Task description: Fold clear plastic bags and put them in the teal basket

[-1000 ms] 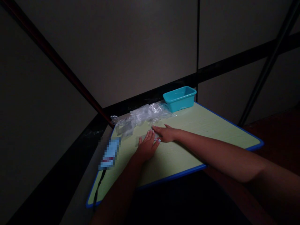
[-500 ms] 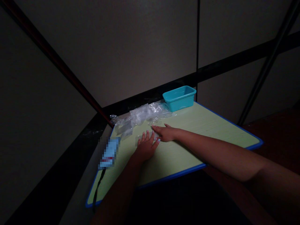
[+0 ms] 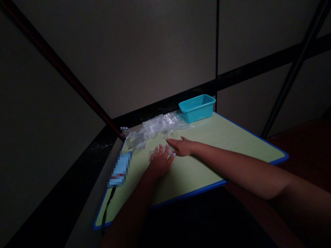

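My left hand (image 3: 160, 163) lies flat with its fingers spread over a small clear plastic bag (image 3: 153, 151) on the pale yellow-green table (image 3: 207, 168). Fingers stretched out, my right hand (image 3: 181, 146) rests at the right end of the same bag, close beside the left hand. Much of the bag is covered by the hands. Just beyond them lies a heap of clear plastic bags (image 3: 157, 126), crumpled and overlapping.
A turquoise plastic basket (image 3: 199, 113) stands at the table's back corner, touching the heap. At the left edge lies a blurred-out light blue item (image 3: 121, 168) with a black strap (image 3: 109, 203). A panelled wall (image 3: 160, 62) rises behind the table.
Both hands stay in nearly the same place on the bag. The whole view has shifted very slightly.
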Demonstrator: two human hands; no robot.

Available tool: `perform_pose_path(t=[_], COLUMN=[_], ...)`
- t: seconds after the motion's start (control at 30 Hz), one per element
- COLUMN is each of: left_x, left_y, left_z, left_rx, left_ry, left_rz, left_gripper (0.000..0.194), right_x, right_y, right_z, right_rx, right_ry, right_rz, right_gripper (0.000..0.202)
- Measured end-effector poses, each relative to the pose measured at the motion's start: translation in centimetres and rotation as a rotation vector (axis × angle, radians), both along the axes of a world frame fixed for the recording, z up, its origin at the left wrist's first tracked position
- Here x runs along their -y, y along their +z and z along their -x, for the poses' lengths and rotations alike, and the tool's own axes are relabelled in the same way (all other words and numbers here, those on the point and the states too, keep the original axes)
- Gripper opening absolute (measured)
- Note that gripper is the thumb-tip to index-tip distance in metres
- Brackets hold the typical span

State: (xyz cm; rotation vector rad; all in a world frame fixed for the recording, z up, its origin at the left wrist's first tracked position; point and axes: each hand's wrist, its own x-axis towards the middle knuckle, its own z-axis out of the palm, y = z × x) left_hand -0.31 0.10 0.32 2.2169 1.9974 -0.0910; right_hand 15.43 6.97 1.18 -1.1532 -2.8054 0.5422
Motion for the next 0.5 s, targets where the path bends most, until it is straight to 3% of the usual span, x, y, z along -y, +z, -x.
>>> perform_pose_path(t=[0.17, 0.5], left_x=[-0.11, 0.01], left_y=[-0.11, -0.07], left_z=[-0.11, 0.03], left_rx=[-0.043, -0.044], left_ry=[0.084, 0.079], left_rz=[-0.005, -0.015], left_gripper=[0.072, 0.072], right_x=[0.04, 0.03], right_y=[-0.06, -0.06], right_z=[0.0, 0.0], right_rx=[-0.008, -0.025], right_ry=[0.007, -0.001], right_rz=[-0.008, 0.0], right_gripper=[0.076, 0.076])
